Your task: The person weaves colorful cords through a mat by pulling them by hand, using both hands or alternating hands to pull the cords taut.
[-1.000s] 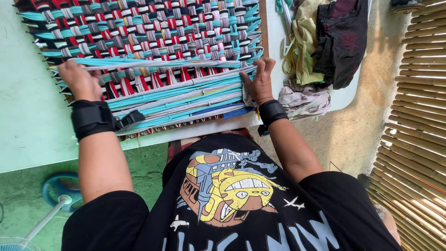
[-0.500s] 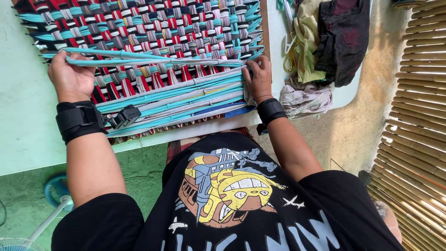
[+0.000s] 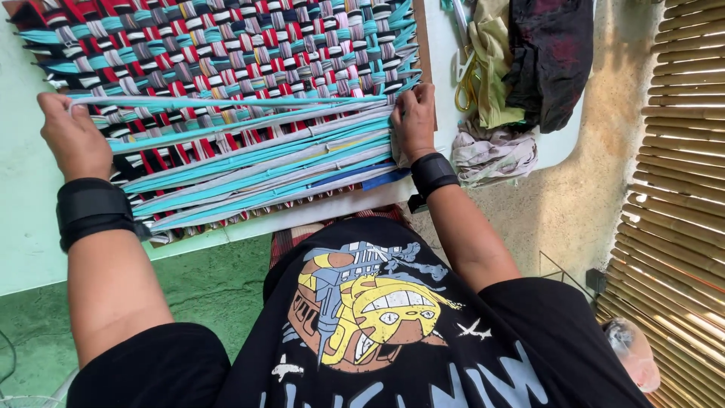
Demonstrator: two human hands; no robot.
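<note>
A woven mat (image 3: 226, 53) of red, teal, grey and black cloth strips lies on a pale green table (image 3: 23, 227). Several loose teal and grey strips (image 3: 257, 162) stretch across its near part. My left hand (image 3: 74, 136) pinches the end of a thin light-blue strip (image 3: 226, 100) at the mat's left side and holds it taut. My right hand (image 3: 414, 121) presses on the strip ends at the mat's right edge. Both wrists wear black bands.
A heap of cloth scraps (image 3: 521, 68) in olive, dark red and pale print lies on the table's right end. A bamboo blind (image 3: 680, 189) stands at the far right. Green floor (image 3: 204, 295) shows under the table edge.
My left hand has drawn the light-blue strip further left and a little nearer. The right hand has stayed at the mat's right edge.
</note>
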